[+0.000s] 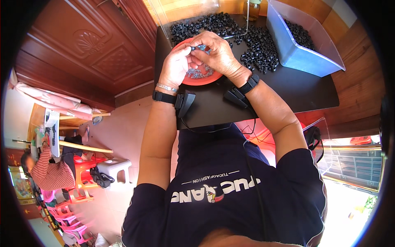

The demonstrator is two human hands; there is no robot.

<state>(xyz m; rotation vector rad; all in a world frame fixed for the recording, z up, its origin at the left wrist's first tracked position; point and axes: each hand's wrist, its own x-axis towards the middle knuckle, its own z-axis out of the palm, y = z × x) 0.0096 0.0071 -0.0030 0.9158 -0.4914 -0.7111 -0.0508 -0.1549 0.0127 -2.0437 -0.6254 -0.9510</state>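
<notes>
Both my hands meet above a red-orange round bowl [201,82] that holds many small grey, shiny pieces [196,74]. A small black part [193,48] shows at the fingertips of my left hand [176,66], pinched between thumb and finger. My right hand [218,53] reaches in from the other side, its thumb and fingers closed at the same small part. Whether the right fingers hold a separate tiny piece is hidden. Behind the bowl lies a spread heap of small black parts [260,49] on the dark table [271,92].
A translucent bluish bin [304,61] with more black parts stands at the back right. A clear panel [162,20] rises behind the bowl. Cables [214,131] hang at the table's front edge. Far left, another person [51,171] sits near red stools [84,168].
</notes>
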